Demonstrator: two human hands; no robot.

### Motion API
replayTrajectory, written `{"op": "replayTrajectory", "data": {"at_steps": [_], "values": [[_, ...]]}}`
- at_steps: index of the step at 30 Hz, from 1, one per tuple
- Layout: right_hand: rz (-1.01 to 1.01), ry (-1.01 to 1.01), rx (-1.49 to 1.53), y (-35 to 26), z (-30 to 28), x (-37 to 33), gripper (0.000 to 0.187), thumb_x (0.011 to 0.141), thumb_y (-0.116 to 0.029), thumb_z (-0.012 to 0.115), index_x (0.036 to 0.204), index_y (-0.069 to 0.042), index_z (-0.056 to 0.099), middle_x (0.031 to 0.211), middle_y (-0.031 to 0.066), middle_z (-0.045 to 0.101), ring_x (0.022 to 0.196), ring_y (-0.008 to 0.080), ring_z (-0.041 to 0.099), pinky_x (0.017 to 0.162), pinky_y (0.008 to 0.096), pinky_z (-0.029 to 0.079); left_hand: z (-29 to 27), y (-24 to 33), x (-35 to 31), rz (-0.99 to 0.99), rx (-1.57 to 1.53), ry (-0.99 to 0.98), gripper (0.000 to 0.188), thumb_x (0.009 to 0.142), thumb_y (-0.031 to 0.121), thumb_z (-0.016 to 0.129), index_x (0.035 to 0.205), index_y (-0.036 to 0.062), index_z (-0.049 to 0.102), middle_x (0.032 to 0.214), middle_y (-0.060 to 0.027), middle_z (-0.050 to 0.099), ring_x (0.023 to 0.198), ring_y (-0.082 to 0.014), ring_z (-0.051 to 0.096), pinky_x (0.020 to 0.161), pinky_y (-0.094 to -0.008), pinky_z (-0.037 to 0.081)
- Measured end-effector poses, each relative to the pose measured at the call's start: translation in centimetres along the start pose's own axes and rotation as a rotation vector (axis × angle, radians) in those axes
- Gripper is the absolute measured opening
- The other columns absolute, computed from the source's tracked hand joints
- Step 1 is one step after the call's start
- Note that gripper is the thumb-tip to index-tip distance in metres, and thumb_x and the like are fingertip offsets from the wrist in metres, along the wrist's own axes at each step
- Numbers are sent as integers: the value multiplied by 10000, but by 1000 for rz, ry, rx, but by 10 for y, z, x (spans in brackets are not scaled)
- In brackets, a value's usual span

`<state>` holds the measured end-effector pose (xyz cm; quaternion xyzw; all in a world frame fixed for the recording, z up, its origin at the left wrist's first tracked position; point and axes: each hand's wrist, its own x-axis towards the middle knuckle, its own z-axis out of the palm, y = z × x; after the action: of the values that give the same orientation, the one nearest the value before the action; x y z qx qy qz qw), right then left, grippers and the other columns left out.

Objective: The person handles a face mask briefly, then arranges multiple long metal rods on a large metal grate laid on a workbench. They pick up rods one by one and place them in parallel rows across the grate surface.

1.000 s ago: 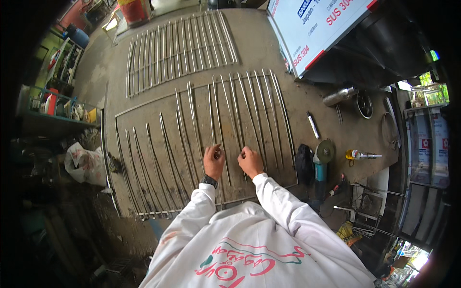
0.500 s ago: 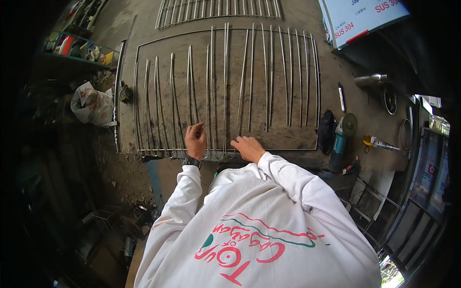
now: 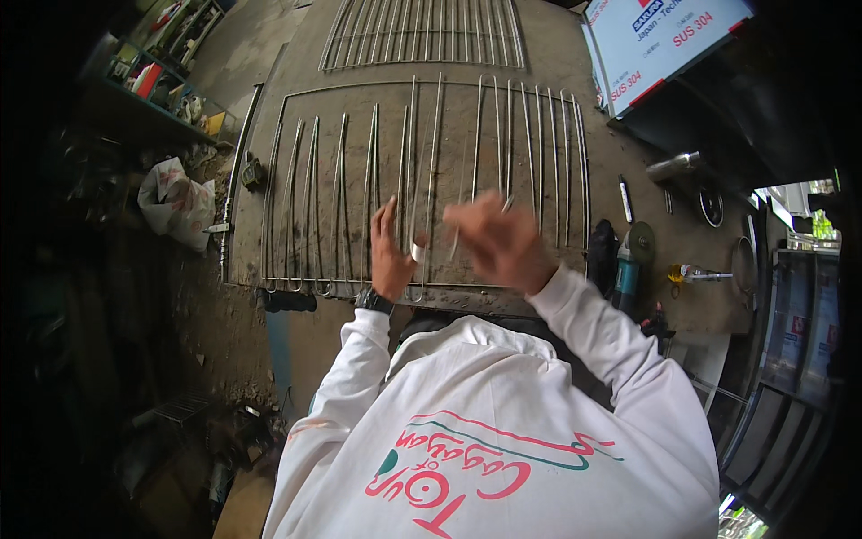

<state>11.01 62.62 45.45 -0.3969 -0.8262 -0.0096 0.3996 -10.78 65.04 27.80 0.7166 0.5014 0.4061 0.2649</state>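
A steel grille frame [image 3: 278, 180] lies flat on the concrete surface, with several thin, slightly bowed rods [image 3: 341, 180] inside it. My left hand [image 3: 389, 256] rests flat on the rods near the frame's near edge, fingers stretched out, with white tape on the thumb. My right hand [image 3: 498, 241] hovers just right of it, above the rods, and is blurred by motion. One rod [image 3: 460, 211] slants away from the others beside the right fingers. I cannot tell whether the hand grips it. White sleeves cover both arms.
A second grille [image 3: 422, 31] lies further back. An angle grinder [image 3: 630, 260], a black glove [image 3: 602, 242], a marker [image 3: 625, 198] and a metal tube [image 3: 673, 166] lie to the right. A white bag [image 3: 175, 199] and a cluttered shelf [image 3: 162, 85] are on the left, a signboard [image 3: 664, 36] at top right.
My right hand has lifted off the frame's near edge and is swinging over the rods. My left hand has slid a little further onto the rods.
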Motion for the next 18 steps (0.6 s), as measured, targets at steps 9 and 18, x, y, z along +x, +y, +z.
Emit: {"op": "replayTrajectory", "data": {"at_steps": [9,18], "values": [[559,262,176,57,-104,194,193,1028,-217,656,967,-35,644,676,47,630,591,110,583,568,267,453,37,68,62,-154,-557,-117,454,1066,339,625,1359,-4,570,972,-60,611,894,-162,569,806,-313,470],[1039,-199,422,167,116,-111,344,960,-304,729,834,2,636,690,110,596,657,175,519,634,382,467,126,9,79,-547,-741,-87,327,1118,311,529,1097,30,695,728,53,496,645,-58,405,577,-255,329]]}}
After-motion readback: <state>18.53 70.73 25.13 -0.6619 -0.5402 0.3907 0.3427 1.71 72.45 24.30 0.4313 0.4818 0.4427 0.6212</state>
